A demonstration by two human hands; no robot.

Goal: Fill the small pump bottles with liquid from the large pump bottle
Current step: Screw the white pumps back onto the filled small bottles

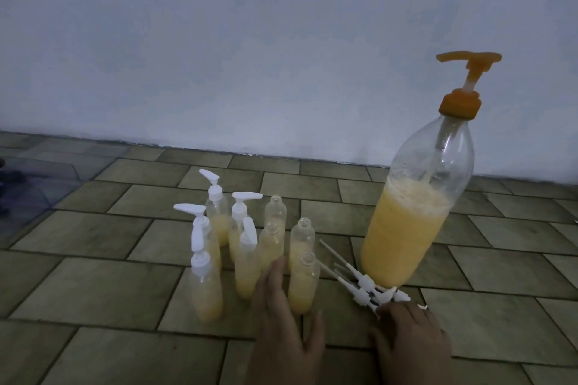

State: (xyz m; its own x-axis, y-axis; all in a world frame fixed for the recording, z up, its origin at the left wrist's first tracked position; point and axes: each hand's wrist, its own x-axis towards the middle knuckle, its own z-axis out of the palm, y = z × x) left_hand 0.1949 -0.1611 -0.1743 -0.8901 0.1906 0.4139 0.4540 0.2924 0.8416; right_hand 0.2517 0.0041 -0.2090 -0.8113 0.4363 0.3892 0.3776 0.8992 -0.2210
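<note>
The large clear bottle (416, 212) with an orange pump stands on the tiled floor at right, about half full of yellow liquid. A cluster of small bottles (250, 247) holding yellow liquid stands left of it; several carry white pumps, several are open-necked. One open small bottle (302, 283) stands nearest me. Loose white pump heads (366, 287) with dip tubes lie beside the large bottle. My left hand (281, 331) rests flat with fingers apart, just left of the nearest open bottle. My right hand (409, 341) is on the pump heads, fingers closed over their ends.
A pale wall (250, 56) rises behind the bottles. Brown rectangular floor tiles (109, 284) stretch to the left and front. A dark object (9, 178) sits at the far left edge.
</note>
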